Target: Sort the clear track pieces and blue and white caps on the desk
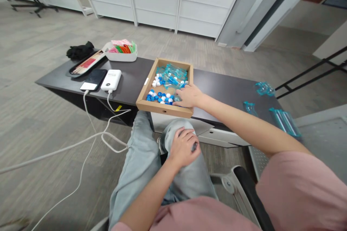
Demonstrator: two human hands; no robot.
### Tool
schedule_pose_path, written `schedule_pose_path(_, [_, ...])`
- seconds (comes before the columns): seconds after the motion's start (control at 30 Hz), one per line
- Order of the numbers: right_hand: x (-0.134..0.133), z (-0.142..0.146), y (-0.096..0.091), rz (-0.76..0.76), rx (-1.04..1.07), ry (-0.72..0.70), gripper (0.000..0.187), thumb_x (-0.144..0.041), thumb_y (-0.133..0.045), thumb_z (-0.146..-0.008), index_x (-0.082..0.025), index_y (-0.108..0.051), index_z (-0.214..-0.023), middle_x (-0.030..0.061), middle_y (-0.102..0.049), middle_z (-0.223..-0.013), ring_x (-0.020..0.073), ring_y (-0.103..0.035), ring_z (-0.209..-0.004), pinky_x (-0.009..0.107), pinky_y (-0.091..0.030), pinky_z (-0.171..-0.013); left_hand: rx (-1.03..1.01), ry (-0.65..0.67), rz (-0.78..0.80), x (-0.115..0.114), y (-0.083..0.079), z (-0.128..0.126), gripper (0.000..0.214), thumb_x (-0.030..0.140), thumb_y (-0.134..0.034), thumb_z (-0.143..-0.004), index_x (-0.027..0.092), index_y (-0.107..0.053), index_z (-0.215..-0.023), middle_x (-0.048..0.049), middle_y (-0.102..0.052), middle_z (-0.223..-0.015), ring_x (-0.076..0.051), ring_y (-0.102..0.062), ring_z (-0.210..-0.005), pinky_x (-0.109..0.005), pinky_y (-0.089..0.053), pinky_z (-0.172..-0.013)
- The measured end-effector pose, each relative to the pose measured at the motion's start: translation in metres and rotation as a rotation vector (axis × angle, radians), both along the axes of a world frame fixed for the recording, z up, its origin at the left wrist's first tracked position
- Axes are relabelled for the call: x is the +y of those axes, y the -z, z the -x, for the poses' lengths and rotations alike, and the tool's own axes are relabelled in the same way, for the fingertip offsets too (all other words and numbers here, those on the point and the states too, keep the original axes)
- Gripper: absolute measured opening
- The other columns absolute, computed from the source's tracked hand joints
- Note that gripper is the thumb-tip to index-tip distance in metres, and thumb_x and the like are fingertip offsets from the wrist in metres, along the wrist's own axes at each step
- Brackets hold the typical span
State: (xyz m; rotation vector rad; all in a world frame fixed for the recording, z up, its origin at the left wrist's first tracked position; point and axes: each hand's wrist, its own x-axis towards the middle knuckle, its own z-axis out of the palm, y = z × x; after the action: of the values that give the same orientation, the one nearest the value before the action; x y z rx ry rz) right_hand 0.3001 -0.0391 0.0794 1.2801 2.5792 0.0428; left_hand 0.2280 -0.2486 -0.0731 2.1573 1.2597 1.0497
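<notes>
My right hand [188, 95] reaches into a shallow cardboard box [164, 108] at its near right corner. Its thumb and fingers are bent around a small translucent piece [177, 97], whose kind is unclear. Near the fingertips lie several small blue and white caps [161, 97]. Clear teal plastic pieces [173, 74] fill the far part of the box. My left hand [185, 146] rests on my knee with its fingers curled. Something dark grey shows between those fingers, mostly hidden.
On the dark table [217, 86], a white power bank [111, 80], a phone [94, 79], a black tray [86, 65] and a white basket [121, 56] of colourful strips stand left. More teal plastic pieces [284, 122] lie right. White cables [81, 139] hang in front.
</notes>
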Motion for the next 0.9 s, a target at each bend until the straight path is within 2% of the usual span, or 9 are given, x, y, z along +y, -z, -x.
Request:
schedule_pose_path(0.13, [0.008, 0.016, -0.002, 0.077, 0.016, 0.119, 0.051, -0.053, -0.076, -0.105, -0.020, -0.077, -0.143, 0.0184, -0.088, -0.126, 0.0437, -0.080, -0.128, 0.050, -0.054, -0.112, 0.008, 0.000, -0.023, -0.002, -0.003, 0.007, 0.019, 0.014, -0.072, -0.101, 0.032, -0.077, -0.102, 0.0008, -0.088, -0.116, -0.027, -0.075, -0.141, -0.056, -0.044, -0.139])
schedule_pose_path(0.27, [0.020, 0.005, -0.009, 0.184, 0.308, 0.197, 0.033, -0.043, -0.067, -0.108, -0.024, -0.076, -0.134, 0.0098, -0.089, -0.113, 0.0357, -0.082, -0.114, 0.043, -0.060, -0.102, 0.082, -0.011, -0.036, -0.007, -0.017, 0.014, 0.023, 0.010, -0.065, -0.105, 0.028, -0.079, -0.105, -0.0013, -0.088, -0.119, -0.024, -0.075, -0.144, -0.051, -0.043, -0.140])
schedule_pose_path(0.37, [0.030, -0.017, -0.010, 0.334, 0.640, 0.219, 0.029, -0.036, -0.060, -0.107, -0.025, -0.072, -0.130, 0.0034, -0.088, -0.105, 0.0278, -0.080, -0.099, 0.040, -0.062, -0.096, 0.114, -0.014, -0.048, -0.008, -0.026, 0.017, 0.022, 0.010, -0.066, -0.105, 0.027, -0.080, -0.104, -0.0034, -0.088, -0.118, -0.025, -0.076, -0.142, -0.051, -0.045, -0.138])
schedule_pose_path(0.43, [0.036, -0.038, -0.009, 0.390, 0.838, 0.233, 0.027, -0.036, -0.060, -0.104, -0.025, -0.070, -0.127, 0.0026, -0.087, -0.104, 0.0249, -0.077, -0.094, 0.040, -0.063, -0.094, 0.101, -0.018, -0.055, -0.008, -0.025, 0.017, 0.023, 0.011, -0.065, -0.105, 0.029, -0.080, -0.103, -0.0033, -0.088, -0.116, -0.025, -0.076, -0.141, -0.051, -0.047, -0.138])
schedule_pose_path(0.57, [0.048, -0.098, -0.007, 0.341, 1.037, 0.245, 0.035, -0.042, -0.069, -0.101, -0.025, -0.068, -0.132, 0.0052, -0.086, -0.107, 0.0226, -0.074, -0.089, 0.042, -0.064, -0.093, 0.034, -0.008, -0.054, -0.005, -0.013, 0.015, 0.026, 0.014, -0.062, -0.106, 0.034, -0.078, -0.101, 0.0001, -0.088, -0.114, -0.026, -0.076, -0.141, -0.054, -0.047, -0.138])
schedule_pose_path(0.67, [0.058, -0.157, -0.003, 0.153, 0.928, 0.258, 0.049, -0.042, -0.072, -0.100, -0.024, -0.070, -0.145, 0.0076, -0.086, -0.112, 0.0258, -0.076, -0.092, 0.046, -0.063, -0.097, -0.008, 0.000, -0.046, -0.002, -0.002, 0.012, 0.022, 0.018, -0.066, -0.102, 0.037, -0.075, -0.097, 0.0021, -0.089, -0.112, -0.028, -0.078, -0.137, -0.057, -0.049, -0.135])
schedule_pose_path(0.77, [0.066, -0.217, 0.005, -0.063, 0.628, 0.273, 0.052, -0.031, -0.066, -0.099, -0.021, -0.077, -0.149, 0.0134, -0.087, -0.129, 0.0340, -0.080, -0.115, 0.055, -0.057, -0.114, -0.023, -0.013, -0.034, -0.002, -0.001, 0.009, 0.021, 0.020, -0.065, -0.103, 0.038, -0.075, -0.097, 0.0030, -0.089, -0.112, -0.028, -0.078, -0.135, -0.059, -0.049, -0.133])
schedule_pose_path(0.83, [0.070, -0.253, 0.012, -0.133, 0.445, 0.297, 0.053, -0.026, -0.062, -0.100, -0.020, -0.079, -0.150, 0.0162, -0.086, -0.140, 0.0377, -0.077, -0.132, 0.059, -0.049, -0.124, -0.027, -0.017, -0.025, -0.003, -0.005, 0.009, 0.021, 0.021, -0.064, -0.104, 0.038, -0.076, -0.098, 0.0029, -0.089, -0.113, -0.029, -0.078, -0.135, -0.060, -0.048, -0.132])
schedule_pose_path(0.9, [0.074, -0.283, 0.020, -0.139, 0.319, 0.335, 0.056, -0.023, -0.059, -0.101, -0.021, -0.079, -0.153, 0.0171, -0.085, -0.144, 0.0375, -0.074, -0.139, 0.060, -0.045, -0.127, -0.015, -0.015, -0.015, -0.004, -0.009, 0.009, 0.023, 0.020, -0.064, -0.104, 0.038, -0.077, -0.098, 0.0026, -0.089, -0.114, -0.030, -0.078, -0.135, -0.061, -0.047, -0.131])
